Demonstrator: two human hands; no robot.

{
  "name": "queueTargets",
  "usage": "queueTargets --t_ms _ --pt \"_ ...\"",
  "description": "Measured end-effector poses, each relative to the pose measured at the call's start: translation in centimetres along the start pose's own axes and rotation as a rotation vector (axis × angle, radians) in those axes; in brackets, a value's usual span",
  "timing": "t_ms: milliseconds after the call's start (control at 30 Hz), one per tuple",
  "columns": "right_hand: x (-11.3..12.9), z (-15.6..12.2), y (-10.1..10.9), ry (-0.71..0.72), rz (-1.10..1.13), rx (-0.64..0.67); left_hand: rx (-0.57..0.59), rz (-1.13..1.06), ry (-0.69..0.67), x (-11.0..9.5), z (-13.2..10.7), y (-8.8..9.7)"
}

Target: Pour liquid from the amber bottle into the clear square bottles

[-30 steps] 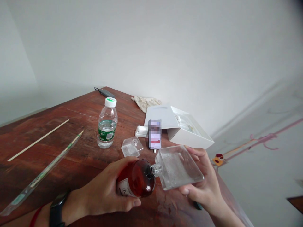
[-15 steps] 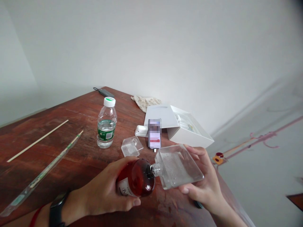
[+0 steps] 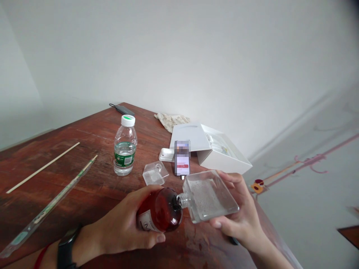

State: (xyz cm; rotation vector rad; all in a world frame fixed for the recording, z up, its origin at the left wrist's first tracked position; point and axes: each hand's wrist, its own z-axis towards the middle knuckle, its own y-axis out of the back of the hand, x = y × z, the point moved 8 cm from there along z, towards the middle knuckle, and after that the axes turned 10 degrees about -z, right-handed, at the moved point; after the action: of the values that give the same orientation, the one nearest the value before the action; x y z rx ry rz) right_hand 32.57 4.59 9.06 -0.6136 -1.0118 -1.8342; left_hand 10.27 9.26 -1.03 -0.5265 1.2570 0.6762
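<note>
My left hand point(image 3: 126, 220) is wrapped round a reddish-brown bottle point(image 3: 165, 211) with a pale label, its neck tilted to the right. In my right hand point(image 3: 241, 213) is a clear square bottle point(image 3: 209, 196), tipped on its side with its threaded neck pointing left. The two mouths meet, the clear neck at the dark opening of the brown bottle. Droplets and some clear liquid show inside the square bottle. Just behind the brown bottle lies a clear hexagonal piece point(image 3: 155, 173) on the table.
A water bottle point(image 3: 125, 149) stands left of centre. Behind my hands are a phone point(image 3: 182, 158), a small white case point(image 3: 166, 154), an open white box point(image 3: 224, 158) and a cloth point(image 3: 171, 121). A bare stick point(image 3: 43, 167) and wrapped chopsticks point(image 3: 56, 201) lie at left on the wooden table point(image 3: 92, 186).
The whole view has shifted very slightly, moving things a little to the left. Both hands keep the same hold, with the bottle mouths still together.
</note>
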Motion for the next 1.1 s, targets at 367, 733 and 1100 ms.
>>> queueTargets --t_ms 367,733,1100 --pt "-0.03 0.0 -0.24 0.059 0.052 0.071 -0.002 0.007 -0.004 -0.09 -0.07 -0.01" --pt "0.43 0.14 -0.65 0.071 0.121 0.083 0.005 0.012 -0.037 -0.43 0.13 -0.05" --pt "0.31 0.12 -0.43 0.065 0.087 0.075 0.007 0.034 -0.025 -0.33 -0.02 -0.19"
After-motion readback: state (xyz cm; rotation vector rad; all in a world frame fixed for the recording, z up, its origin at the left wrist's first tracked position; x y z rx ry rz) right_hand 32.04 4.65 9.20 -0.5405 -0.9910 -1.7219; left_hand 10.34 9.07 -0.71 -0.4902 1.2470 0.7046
